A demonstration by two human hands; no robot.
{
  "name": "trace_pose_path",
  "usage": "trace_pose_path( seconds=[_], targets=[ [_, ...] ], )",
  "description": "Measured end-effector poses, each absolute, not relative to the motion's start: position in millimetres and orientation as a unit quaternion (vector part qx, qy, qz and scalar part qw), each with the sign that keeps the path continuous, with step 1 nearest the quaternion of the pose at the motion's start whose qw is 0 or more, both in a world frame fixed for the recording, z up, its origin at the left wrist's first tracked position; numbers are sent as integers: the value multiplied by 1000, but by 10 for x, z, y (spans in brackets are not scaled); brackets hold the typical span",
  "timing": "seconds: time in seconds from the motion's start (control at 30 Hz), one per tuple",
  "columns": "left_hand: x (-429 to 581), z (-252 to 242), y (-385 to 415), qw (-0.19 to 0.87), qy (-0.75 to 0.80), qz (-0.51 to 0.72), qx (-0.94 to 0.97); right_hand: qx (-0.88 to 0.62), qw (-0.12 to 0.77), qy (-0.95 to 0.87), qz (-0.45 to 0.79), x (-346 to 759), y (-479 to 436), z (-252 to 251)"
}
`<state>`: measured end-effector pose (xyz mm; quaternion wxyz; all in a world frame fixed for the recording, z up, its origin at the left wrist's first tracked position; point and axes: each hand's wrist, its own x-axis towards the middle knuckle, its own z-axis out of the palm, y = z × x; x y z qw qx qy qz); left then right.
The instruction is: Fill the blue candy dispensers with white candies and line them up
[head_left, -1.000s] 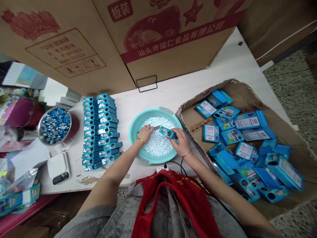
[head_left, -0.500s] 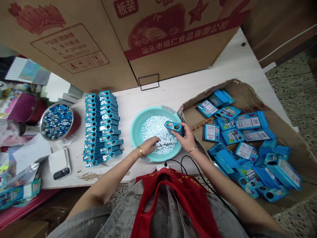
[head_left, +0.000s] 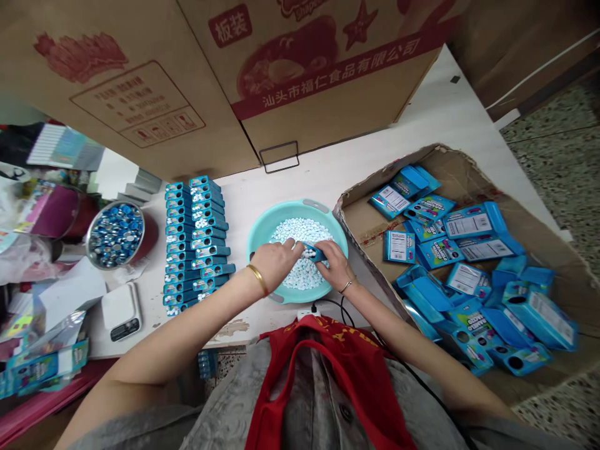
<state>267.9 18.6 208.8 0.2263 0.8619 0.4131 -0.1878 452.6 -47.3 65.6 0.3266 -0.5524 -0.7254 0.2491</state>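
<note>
A turquoise basin (head_left: 262, 225) holds many small white candies (head_left: 300, 229). Above them, my right hand (head_left: 336, 265) grips a small blue candy box (head_left: 319, 254) from its right end. White candies show at the box's round opening. My left hand (head_left: 277, 265), a gold bangle on its wrist, is closed at the box's left end, palm down. Its fingers reach the opening; what they hold is hidden. A small dark tip sticks out behind that hand, too little seen to name. Two rows of upright blue candy boxes (head_left: 209, 232) stand left of the basin, several with candies at their openings.
To the right, a cut-down cardboard carton (head_left: 363, 219) holds many blue boxes. A metal bowl of blue-and-silver pieces (head_left: 117, 234) and a white scale (head_left: 120, 311) are at left. Large cartons (head_left: 323, 125) wall off the back. A black cable (head_left: 344, 306) runs by the front edge.
My left hand has come up out of the candies to the box's opening. The box has shifted left and down, over the basin's middle, still in my right hand.
</note>
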Motion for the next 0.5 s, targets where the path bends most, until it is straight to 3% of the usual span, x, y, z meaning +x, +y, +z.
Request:
trace_pose_path(
  seconds=[0.23,0.37,0.5],
  targets=[
    [2627,2183,229,172,419,-183,873,-563,334,-709,263,4556,-440,633],
    [2376,1518,510,152,489,-167,843,-587,357,-679,259,4616,-407,657],
    [2425,615,559,196,481,-151,841,-618,389,-637,248,4644,-357,699]
  ],
)
